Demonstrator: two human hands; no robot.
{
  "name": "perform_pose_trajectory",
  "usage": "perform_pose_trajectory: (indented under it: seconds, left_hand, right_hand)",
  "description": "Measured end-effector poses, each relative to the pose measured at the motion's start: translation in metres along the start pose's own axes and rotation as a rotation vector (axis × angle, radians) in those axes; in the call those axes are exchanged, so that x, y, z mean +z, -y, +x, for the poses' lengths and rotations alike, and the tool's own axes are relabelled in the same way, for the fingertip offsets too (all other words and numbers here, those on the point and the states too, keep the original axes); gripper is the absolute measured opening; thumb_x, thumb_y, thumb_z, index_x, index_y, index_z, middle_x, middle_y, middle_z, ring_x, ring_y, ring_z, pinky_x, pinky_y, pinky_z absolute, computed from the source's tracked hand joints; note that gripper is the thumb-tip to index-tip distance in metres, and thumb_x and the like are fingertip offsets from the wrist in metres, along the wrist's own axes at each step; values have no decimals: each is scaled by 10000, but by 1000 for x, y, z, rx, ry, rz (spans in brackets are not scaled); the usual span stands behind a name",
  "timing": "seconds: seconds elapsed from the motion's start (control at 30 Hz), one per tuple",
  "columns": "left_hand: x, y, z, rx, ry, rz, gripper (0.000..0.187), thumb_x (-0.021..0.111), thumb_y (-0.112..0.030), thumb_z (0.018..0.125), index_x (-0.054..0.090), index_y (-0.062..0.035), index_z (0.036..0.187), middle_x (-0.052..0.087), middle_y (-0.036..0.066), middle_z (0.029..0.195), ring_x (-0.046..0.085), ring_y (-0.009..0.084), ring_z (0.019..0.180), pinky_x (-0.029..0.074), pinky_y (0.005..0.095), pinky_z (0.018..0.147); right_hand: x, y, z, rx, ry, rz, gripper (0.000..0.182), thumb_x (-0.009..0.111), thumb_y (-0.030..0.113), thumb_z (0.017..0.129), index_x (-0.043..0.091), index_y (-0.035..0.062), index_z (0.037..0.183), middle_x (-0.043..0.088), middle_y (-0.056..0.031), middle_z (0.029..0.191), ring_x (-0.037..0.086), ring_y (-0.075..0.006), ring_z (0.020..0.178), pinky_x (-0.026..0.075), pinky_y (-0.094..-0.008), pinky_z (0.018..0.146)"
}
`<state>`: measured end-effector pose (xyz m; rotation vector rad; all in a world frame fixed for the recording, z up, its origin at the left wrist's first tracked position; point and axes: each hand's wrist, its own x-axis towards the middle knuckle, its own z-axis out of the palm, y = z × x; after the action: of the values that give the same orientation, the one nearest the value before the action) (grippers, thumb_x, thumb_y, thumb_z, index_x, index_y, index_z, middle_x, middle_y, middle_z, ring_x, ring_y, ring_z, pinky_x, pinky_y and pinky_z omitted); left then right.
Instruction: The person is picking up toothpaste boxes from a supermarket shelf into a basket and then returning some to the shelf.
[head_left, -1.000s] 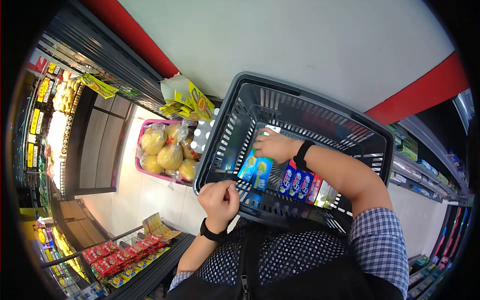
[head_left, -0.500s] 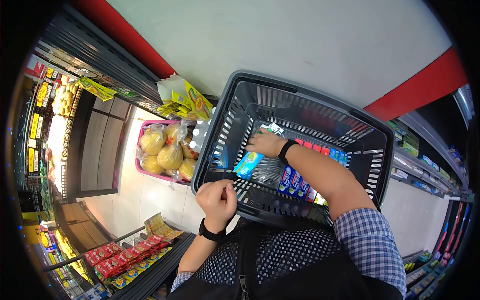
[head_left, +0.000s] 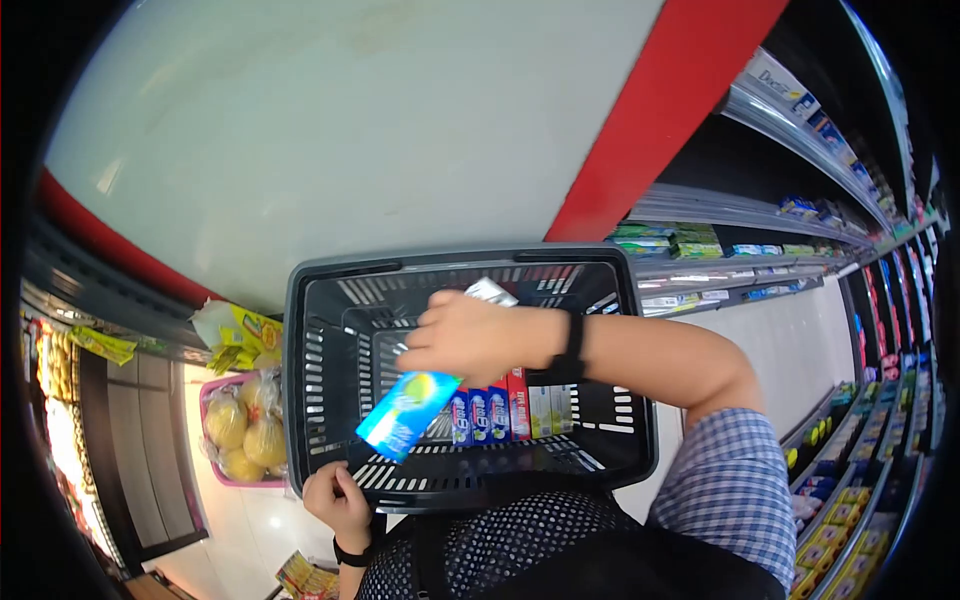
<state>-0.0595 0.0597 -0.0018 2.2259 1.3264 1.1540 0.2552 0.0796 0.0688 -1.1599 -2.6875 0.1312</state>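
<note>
A blue box is held over the basket by the right hand; near left, the left hand is curled, hold unclear.

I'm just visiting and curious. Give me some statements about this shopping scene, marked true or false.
1. The right hand holds a blue pack. True.
2. The yellow fruit lie inside the dark basket. False: they are in a pink tub to its left.
3. A black band is on the right wrist. True.
4. The right sleeve is plain red. False: it is blue-and-white checked.
5. The left hand is near the basket's near left corner. True.
6. No boxes lie in the basket. False: several lie there.
</note>
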Motion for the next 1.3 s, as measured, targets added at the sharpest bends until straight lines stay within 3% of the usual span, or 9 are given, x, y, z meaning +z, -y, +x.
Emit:
perform_pose_trajectory:
  seconds: [0.07, 0.1, 0.2, 0.37, 0.57, 0.67, 1.03, 1.23, 1.3]
  left_hand:
    - [0, 3, -2, -20, 5, 3, 81, 566, -54, 785, 632, -31, 745, 593, 80, 623, 482, 224, 521, 350, 348, 523]
    - [0, 3, -2, -19, -6, 14, 85, 563, -56, 786, 634, -29, 747, 597, 80, 632, 480, 225, 524, 349, 350, 523]
    - [1, 2, -4, -39, -4, 20, 92, 559, -61, 789, 636, -28, 750, 601, 81, 639, 482, 227, 530, 348, 353, 522]
    - [2, 3, -4, -54, -3, 3, 99, 546, -52, 802, 633, -15, 771, 612, 89, 677, 485, 228, 545, 348, 351, 518]
    - [3, -2, -4, -72, -34, -16, 102, 543, -49, 820, 628, -13, 777, 599, 76, 671, 475, 199, 544, 345, 335, 514]
    - [5, 1, -5, -104, -55, -34, 100, 547, -47, 822, 628, -9, 777, 589, 70, 655, 474, 179, 531, 346, 316, 501]
    - [9, 3, -6, -169, -149, -62, 107, 541, -33, 828, 624, 3, 772, 541, 53, 591, 463, 118, 489, 330, 271, 462]
    - [10, 3, -3, -188, -130, -51, 122, 542, -46, 845, 597, 17, 757, 505, 39, 577, 425, 96, 503, 314, 260, 477]
    - [10, 6, -2, -181, -134, -50, 123, 544, -47, 846, 595, 17, 754, 495, 37, 572, 414, 96, 501, 307, 263, 476]
  right_hand:
    - [-53, 4, -48, 83, -45, -8, 393, 662, 147, 653, 585, 132, 1038, 562, -11, 803, 589, -208, 818, 396, -359, 773]
    - [-79, 9, -71, 180, -45, -5, 495, 693, 63, 564, 583, 118, 1043, 592, -20, 845, 599, -223, 858, 398, -367, 778]
    - [-138, 27, -145, 560, -49, -109, 448, 746, 109, 632, 590, 109, 1052, 639, -55, 910, 611, -265, 904, 408, -394, 843]
    - [-184, 32, -246, 1128, 70, -289, 594, 801, 86, 471, 566, 60, 1016, 644, -165, 941, 604, -380, 916, 468, -422, 797]
    - [-182, -46, -311, 1198, 19, -381, 583, 804, 149, 512, 556, 59, 1032, 646, -187, 945, 604, -405, 894, 489, -420, 789]
    - [-182, -82, -300, 1314, 87, -380, 649, 819, 184, 520, 545, 109, 1105, 657, -149, 1021, 597, -362, 1018, 423, -474, 901]
    - [-161, -180, -288, 1438, 232, -310, 922, 838, 180, 543, 413, 149, 1361, 554, -144, 1284, 470, -332, 1248, 316, -581, 1005]
    - [-156, -196, -285, 1164, 118, -65, 902, 816, 143, 542, 418, 45, 1346, 538, -212, 1276, 496, -345, 1214, 413, -366, 1006]
    - [-158, -192, -279, 1177, 112, -61, 906, 815, 134, 543, 414, 43, 1351, 537, -213, 1278, 495, -345, 1214, 409, -374, 1011]
